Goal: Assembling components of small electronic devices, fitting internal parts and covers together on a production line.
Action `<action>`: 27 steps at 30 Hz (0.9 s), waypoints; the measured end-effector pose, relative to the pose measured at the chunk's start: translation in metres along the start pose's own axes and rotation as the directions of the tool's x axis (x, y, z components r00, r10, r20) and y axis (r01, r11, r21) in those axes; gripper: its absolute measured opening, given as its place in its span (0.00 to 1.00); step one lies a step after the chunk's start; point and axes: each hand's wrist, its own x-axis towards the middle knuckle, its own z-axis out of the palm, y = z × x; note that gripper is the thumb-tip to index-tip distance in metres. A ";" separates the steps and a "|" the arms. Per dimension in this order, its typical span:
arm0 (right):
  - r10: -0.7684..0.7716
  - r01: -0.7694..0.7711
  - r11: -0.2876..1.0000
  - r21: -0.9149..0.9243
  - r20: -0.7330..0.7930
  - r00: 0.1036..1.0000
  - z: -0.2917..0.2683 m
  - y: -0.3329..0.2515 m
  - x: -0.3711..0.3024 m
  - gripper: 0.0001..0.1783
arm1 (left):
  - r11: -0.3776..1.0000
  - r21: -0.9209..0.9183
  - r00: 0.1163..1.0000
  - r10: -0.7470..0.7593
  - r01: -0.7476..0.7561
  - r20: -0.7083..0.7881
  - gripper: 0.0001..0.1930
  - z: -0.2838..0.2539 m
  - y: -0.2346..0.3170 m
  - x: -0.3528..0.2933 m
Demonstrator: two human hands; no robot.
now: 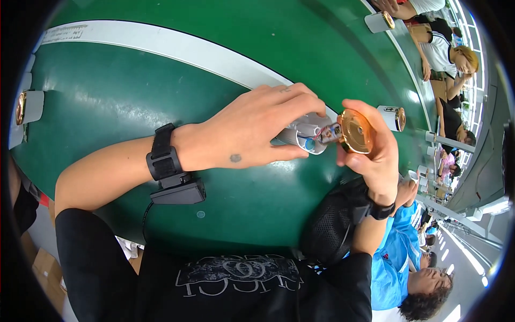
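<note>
My left hand (252,129) is wrapped from above round a white cylindrical housing (290,137), which lies tilted with its open end facing right. Inside that opening show pale tube-like parts and a bit of blue; the rest is hidden by my fingers. My right hand (380,147) pinches a shiny gold round cap (357,132) by its rim. A small circuit piece with thin wires (329,132) sits between the cap and the housing mouth, and the wires run toward the inside. The cap is apart from the housing.
White cylinders with gold ends stand around: one (390,118) beyond my right hand, one (377,22) at the far right, one (34,107) at the left edge. A white strip (188,47) crosses the green table (123,91). A black mesh bag (328,225) and a blue-clad person (397,257) are close right.
</note>
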 end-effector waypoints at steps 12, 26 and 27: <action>0.011 -0.124 0.867 -0.482 -0.231 0.973 -0.001 -0.006 -0.017 0.41 | 0.999 -0.013 0.999 0.031 -0.031 0.032 0.32 0.016 0.001 0.001; -0.154 0.074 0.915 -0.396 -0.174 0.973 0.020 -0.006 -0.007 0.40 | 0.864 -0.409 0.952 -0.229 0.294 0.202 0.28 0.016 0.020 0.004; -0.153 0.073 0.916 -0.395 -0.174 0.973 0.020 -0.006 -0.007 0.40 | 0.846 -0.416 0.939 -0.262 0.335 0.224 0.27 0.016 0.020 0.006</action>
